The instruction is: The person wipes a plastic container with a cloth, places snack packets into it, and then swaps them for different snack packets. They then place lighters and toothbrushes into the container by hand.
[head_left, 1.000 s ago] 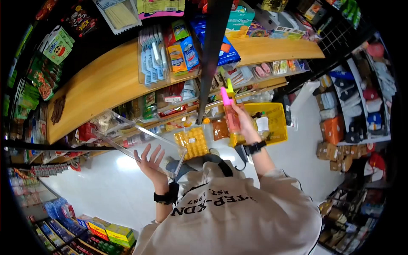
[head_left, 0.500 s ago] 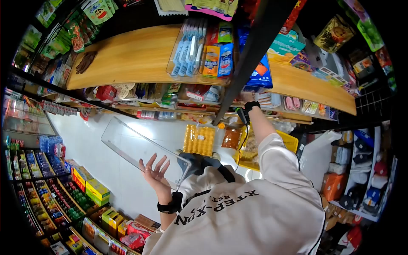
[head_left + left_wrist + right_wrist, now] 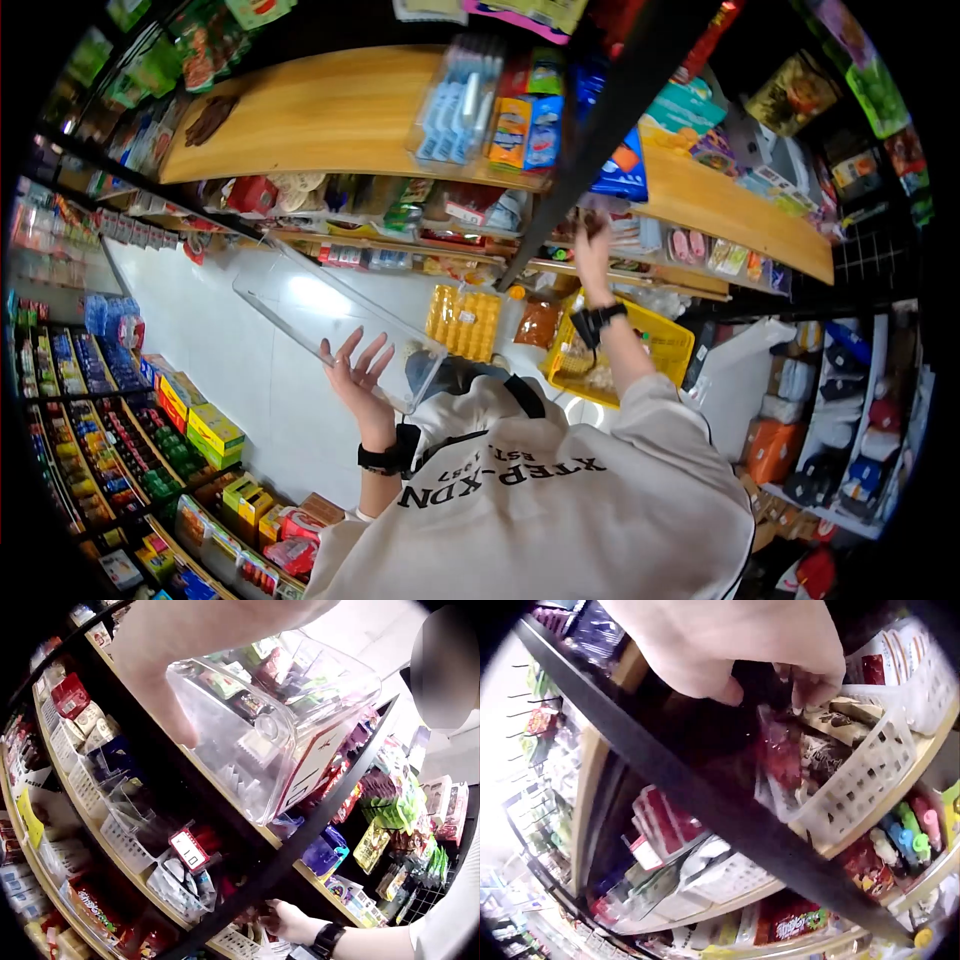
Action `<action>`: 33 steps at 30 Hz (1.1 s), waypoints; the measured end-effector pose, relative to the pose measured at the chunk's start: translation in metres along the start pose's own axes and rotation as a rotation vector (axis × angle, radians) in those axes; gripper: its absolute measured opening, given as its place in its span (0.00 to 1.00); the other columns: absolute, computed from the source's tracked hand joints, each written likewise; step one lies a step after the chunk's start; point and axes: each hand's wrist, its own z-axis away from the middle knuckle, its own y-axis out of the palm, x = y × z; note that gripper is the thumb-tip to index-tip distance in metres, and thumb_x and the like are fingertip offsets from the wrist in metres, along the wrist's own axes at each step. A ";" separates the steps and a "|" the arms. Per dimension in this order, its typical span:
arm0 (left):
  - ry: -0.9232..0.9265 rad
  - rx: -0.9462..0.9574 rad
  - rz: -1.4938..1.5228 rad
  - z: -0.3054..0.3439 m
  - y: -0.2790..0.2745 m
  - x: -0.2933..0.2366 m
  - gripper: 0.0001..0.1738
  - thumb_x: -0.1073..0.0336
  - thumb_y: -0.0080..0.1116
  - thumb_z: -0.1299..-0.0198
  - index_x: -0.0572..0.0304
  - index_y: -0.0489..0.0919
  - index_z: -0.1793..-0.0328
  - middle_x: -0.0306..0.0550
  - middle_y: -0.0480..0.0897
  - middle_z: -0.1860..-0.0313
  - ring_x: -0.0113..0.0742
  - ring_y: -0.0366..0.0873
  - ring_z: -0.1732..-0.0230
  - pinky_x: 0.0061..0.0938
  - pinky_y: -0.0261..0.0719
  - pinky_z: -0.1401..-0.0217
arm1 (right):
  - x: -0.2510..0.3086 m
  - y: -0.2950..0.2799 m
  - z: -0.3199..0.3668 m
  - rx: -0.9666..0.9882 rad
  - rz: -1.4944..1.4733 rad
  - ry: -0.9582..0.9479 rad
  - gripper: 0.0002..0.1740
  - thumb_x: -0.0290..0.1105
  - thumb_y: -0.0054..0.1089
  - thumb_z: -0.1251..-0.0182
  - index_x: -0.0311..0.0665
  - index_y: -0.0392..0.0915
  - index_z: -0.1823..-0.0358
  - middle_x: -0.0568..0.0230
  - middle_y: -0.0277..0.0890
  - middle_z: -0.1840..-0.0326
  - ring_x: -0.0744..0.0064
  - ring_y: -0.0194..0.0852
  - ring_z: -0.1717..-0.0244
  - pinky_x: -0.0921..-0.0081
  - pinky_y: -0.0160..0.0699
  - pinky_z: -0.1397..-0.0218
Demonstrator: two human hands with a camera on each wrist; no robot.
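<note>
My left hand (image 3: 357, 375) is raised with its fingers spread, and the palm bears a clear plastic bin (image 3: 320, 305) from below. In the left wrist view the thumb (image 3: 166, 705) lies against the side of the clear plastic bin (image 3: 277, 727). My right hand (image 3: 592, 245) reaches up to the middle shelf, beside a black upright post (image 3: 600, 150). In the right wrist view its loosely curled fingertips (image 3: 804, 690) hover at the top edge of a red packet (image 3: 782, 754) in a white basket (image 3: 870, 787). I see nothing gripped in that hand.
A yellow shopping basket (image 3: 655, 345) stands on the floor below the right arm. Wooden shelves (image 3: 310, 120) packed with snacks and small goods curve in front. More stocked racks (image 3: 130, 420) line the left. Coloured pens (image 3: 919, 825) sit in a lower basket.
The right hand held a pink and yellow item a second ago, then reached deep into the shelf. Now it sits slightly lower without that item. The left hand still bears the clear bin.
</note>
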 end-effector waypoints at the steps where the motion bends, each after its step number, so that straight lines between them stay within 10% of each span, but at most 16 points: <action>1: 0.020 -0.014 -0.004 -0.004 0.000 0.001 0.38 0.50 0.41 0.37 0.62 0.41 0.30 0.62 0.67 0.44 0.54 0.76 0.53 0.39 0.80 0.54 | 0.009 -0.005 0.024 -0.008 -0.044 0.057 0.17 0.34 0.53 0.38 0.30 0.63 0.54 0.56 0.67 0.63 0.64 0.65 0.61 0.71 0.66 0.53; 4: 0.047 -0.060 0.071 -0.020 -0.003 0.007 0.40 0.52 0.45 0.37 0.59 0.39 0.29 0.60 0.67 0.44 0.51 0.76 0.53 0.39 0.79 0.55 | 0.020 -0.005 0.091 0.239 -0.349 0.239 0.06 0.31 0.48 0.33 0.39 0.65 0.59 0.74 0.61 0.76 0.86 0.58 0.78 0.86 0.57 0.77; 12: 0.142 0.005 0.147 -0.086 -0.027 -0.021 0.44 0.47 0.50 0.42 0.58 0.40 0.30 0.60 0.67 0.44 0.52 0.76 0.53 0.39 0.79 0.54 | 0.172 0.093 0.125 1.017 -0.504 0.284 0.04 0.26 0.51 0.35 0.36 0.69 0.61 0.75 0.69 0.71 0.88 0.65 0.73 0.89 0.63 0.70; 16: 0.243 -0.033 0.146 -0.144 -0.070 -0.050 0.42 0.48 0.49 0.42 0.56 0.42 0.30 0.62 0.67 0.45 0.54 0.77 0.54 0.39 0.81 0.56 | 0.281 0.181 0.103 1.085 -0.517 0.048 0.08 0.28 0.52 0.35 0.35 0.70 0.56 0.74 0.71 0.66 0.87 0.66 0.67 0.88 0.66 0.64; 22: 0.304 -0.230 0.076 -0.232 -0.162 -0.103 0.42 0.47 0.46 0.41 0.59 0.40 0.30 0.60 0.68 0.44 0.55 0.76 0.52 0.42 0.81 0.55 | 0.410 0.349 0.074 1.109 0.004 -0.599 0.28 0.42 0.53 0.37 0.33 0.61 0.42 0.49 0.63 0.47 0.59 0.65 0.48 0.72 0.64 0.44; 26: 0.287 -0.284 0.040 -0.265 -0.214 -0.127 0.42 0.48 0.45 0.40 0.59 0.40 0.29 0.59 0.68 0.44 0.54 0.76 0.52 0.40 0.81 0.55 | 0.433 0.478 0.068 1.206 0.202 -0.501 0.35 0.48 0.51 0.38 0.31 0.57 0.38 0.38 0.50 0.36 0.44 0.46 0.32 0.65 0.49 0.32; 29: 0.282 -0.308 0.043 -0.280 -0.244 -0.132 0.42 0.48 0.45 0.41 0.60 0.40 0.29 0.60 0.69 0.46 0.54 0.77 0.54 0.40 0.81 0.57 | 0.444 0.542 0.066 1.099 0.430 -0.636 0.43 0.51 0.50 0.41 0.37 0.46 0.30 0.35 0.22 0.27 0.34 0.22 0.28 0.54 0.34 0.28; 33: 0.275 -0.274 0.090 -0.287 -0.270 -0.127 0.43 0.46 0.45 0.41 0.61 0.41 0.30 0.60 0.70 0.47 0.54 0.78 0.57 0.40 0.82 0.60 | 0.448 0.613 0.011 0.749 0.533 -0.576 0.47 0.49 0.57 0.48 0.50 0.44 0.29 0.38 0.26 0.26 0.37 0.16 0.27 0.38 0.28 0.32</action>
